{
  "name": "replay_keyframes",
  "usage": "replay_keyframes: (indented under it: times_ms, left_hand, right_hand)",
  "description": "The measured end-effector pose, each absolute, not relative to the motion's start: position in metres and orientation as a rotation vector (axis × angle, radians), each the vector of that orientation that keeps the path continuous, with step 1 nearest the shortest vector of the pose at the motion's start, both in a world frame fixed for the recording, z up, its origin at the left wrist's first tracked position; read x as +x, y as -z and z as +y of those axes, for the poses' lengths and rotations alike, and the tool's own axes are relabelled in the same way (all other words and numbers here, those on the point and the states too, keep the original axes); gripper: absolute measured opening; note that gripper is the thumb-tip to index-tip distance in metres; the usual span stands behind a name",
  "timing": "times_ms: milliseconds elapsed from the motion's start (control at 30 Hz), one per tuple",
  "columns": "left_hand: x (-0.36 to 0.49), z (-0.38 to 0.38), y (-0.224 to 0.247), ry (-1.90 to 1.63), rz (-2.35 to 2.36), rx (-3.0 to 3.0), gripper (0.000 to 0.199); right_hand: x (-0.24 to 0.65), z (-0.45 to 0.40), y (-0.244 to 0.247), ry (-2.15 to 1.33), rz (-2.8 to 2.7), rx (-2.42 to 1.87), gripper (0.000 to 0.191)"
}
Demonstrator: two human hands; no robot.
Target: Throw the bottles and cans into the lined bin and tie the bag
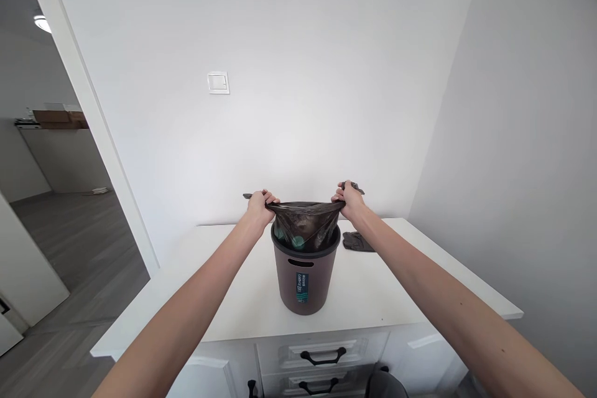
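Note:
A black plastic garbage bag is stretched wide above a purple-brown trash can with a dark rim and a label on its front. My left hand is closed around the bag's left top edge, and a bit of plastic sticks out behind it. On the other side, my right hand grips the right top edge, with loose plastic bunched over the fingers. Greenish shapes show through the thin film. The lower part of the bag is inside the can and hidden.
The can stands on a white cabinet top against the wall. A folded black plastic piece lies behind my right forearm. Below are drawers with black handles. A light switch is on the wall; a doorway opens at left.

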State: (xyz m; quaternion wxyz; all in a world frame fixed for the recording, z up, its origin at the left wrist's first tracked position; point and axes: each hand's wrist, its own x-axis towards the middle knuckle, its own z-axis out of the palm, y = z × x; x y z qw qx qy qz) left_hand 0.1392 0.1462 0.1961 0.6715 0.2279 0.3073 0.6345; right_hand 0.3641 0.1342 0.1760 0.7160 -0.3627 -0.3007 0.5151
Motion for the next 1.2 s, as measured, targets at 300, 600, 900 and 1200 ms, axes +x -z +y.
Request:
replay_keyframes:
  times_ms: [300, 600, 900, 1200]
  left_hand:
    - [0.156, 0.122, -0.255, -1.315, 0.535, 0.703, 0.025]
    - [0.123, 0.080, -0.331, -1.512, 0.330, 0.856, 0.033]
    - [0.100, 0.027, -0.362, -1.539, 0.368, 1.039, 0.035]
    - [0.080, 0.004, -0.364, -1.582, 0.361, 0.977, 0.031]
  right_hand:
    - [0.354, 0.111, -0.234, -1.052, -1.069, -0.503, 0.055]
    - [0.347, 0.081, -0.323, -0.917, -1.179, -0.312, 0.052]
    - [0.318, 0.041, -0.358, -0.965, -1.259, -0.237, 0.050]
    - [0.293, 0.013, -0.367, -1.040, -1.226, -0.294, 0.049]
